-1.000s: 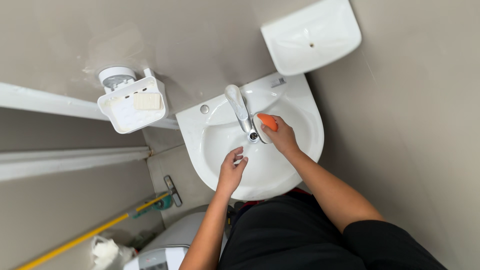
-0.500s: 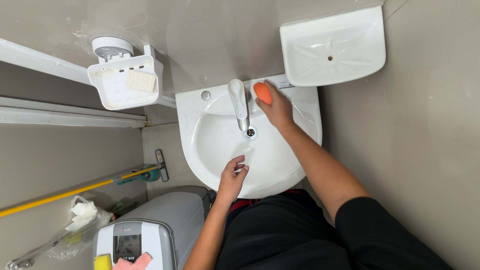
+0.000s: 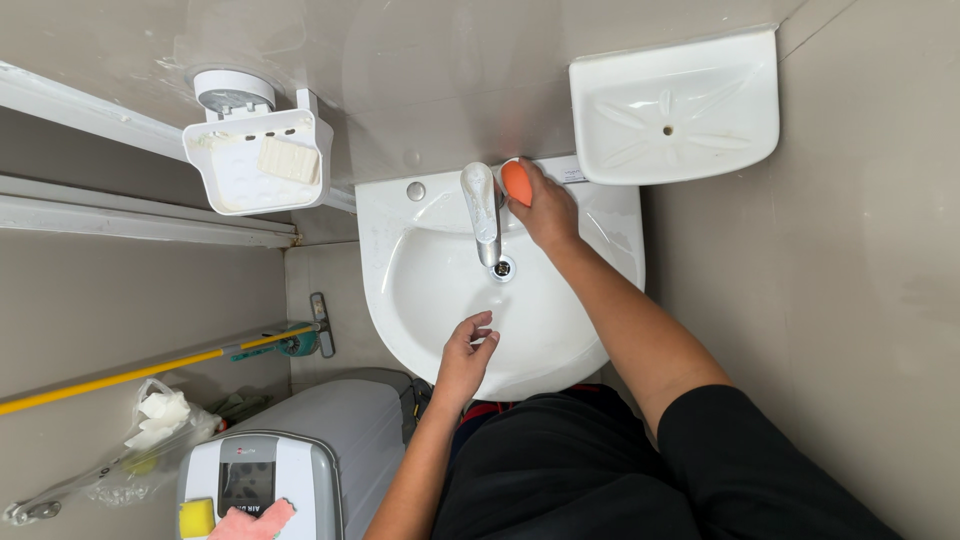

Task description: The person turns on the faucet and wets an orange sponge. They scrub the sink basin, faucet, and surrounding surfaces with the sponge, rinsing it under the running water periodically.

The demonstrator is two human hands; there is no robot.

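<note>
My right hand [image 3: 545,208] grips an orange sponge [image 3: 516,182] and presses it on the back rim of the white washbasin [image 3: 590,330], just right of the chrome tap [image 3: 483,210]. My left hand [image 3: 464,352] hovers over the front of the bowl with fingers loosely spread and nothing in it. The drain [image 3: 502,268] sits below the tap's spout.
A white wall soap dish [image 3: 672,105] hangs to the right above the basin. A white rack [image 3: 225,175] with a soap bar [image 3: 288,160] hangs at left. Below left are a yellow-handled tool [image 3: 150,367], a plastic bag [image 3: 150,425] and a grey-white appliance [image 3: 320,440].
My right hand has carried the sponge from the drain area up to the back rim beside the tap. My left hand has drawn back toward the front of the bowl.
</note>
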